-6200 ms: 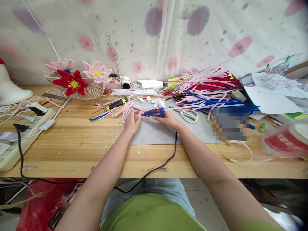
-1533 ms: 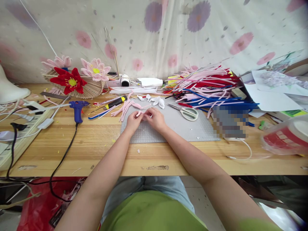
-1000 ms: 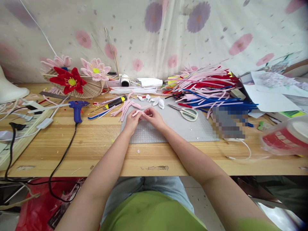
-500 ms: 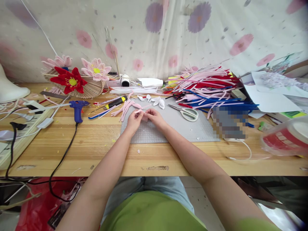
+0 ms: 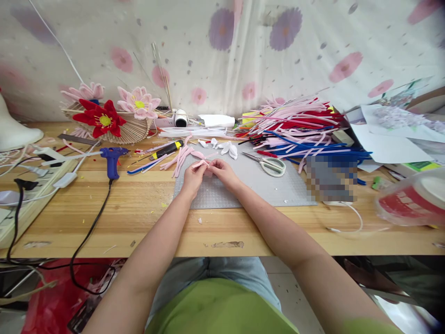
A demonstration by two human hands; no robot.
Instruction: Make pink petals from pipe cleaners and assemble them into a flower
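Between my fingertips is a short pink pipe cleaner (image 5: 198,164), bent and partly hidden by the fingers. My left hand (image 5: 193,178) pinches it from the left, and my right hand (image 5: 224,172) pinches its other end close by. Both hands hover over the near left part of the grey cutting mat (image 5: 264,192). Just beyond them lie a pink petal shape (image 5: 198,155), loose pink pipe cleaner pieces (image 5: 178,160) and white fuzzy petal shapes (image 5: 228,149). Scissors (image 5: 273,166) with pale green handles rest on the mat to the right.
A blue glue gun (image 5: 113,160) with a black cord stands at left, near a power strip (image 5: 21,208). Fuzzy flowers (image 5: 104,119) sit behind it. A black and yellow utility knife (image 5: 167,149), a pipe cleaner heap (image 5: 295,120) and a plastic tub (image 5: 410,199) are also on the table.
Both hands stay nearly in place over the mat, still pinching the pink pipe cleaner. The piece has turned slightly between the fingers, and more of it shows above the left hand.
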